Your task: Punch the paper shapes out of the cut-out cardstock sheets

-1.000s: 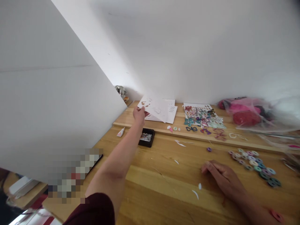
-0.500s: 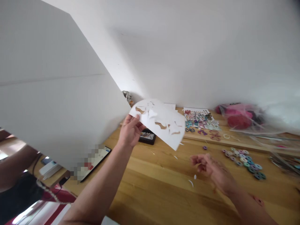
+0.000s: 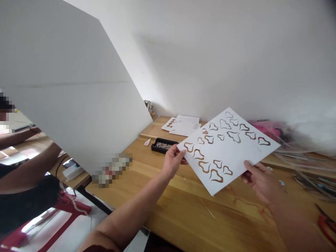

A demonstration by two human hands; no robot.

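A white paper sheet (image 3: 220,148) with several rows of curvy, wing-like cut-outs is held up above the table between both hands. My left hand (image 3: 173,161) pinches its left corner. My right hand (image 3: 258,180) grips the lower right edge, thumb on top and fingers underneath. The wood shows brown through many of the openings. Behind the left hand stands a small black tray (image 3: 157,146) of tiny beads. Whatever lies directly behind the sheet is hidden.
Other white papers (image 3: 185,125) lie on a raised wooden ledge by the wall. Red-handled pliers or scissors (image 3: 327,224) rest at the right edge. Thin orange thread (image 3: 246,202) lies on the table. A tall white partition (image 3: 78,105) stands left; a co-worker's arm (image 3: 34,168) shows beyond.
The sheet has moved right and turned to show its whole face. My right hand, empty before, has taken hold of its edge. The view has shifted.
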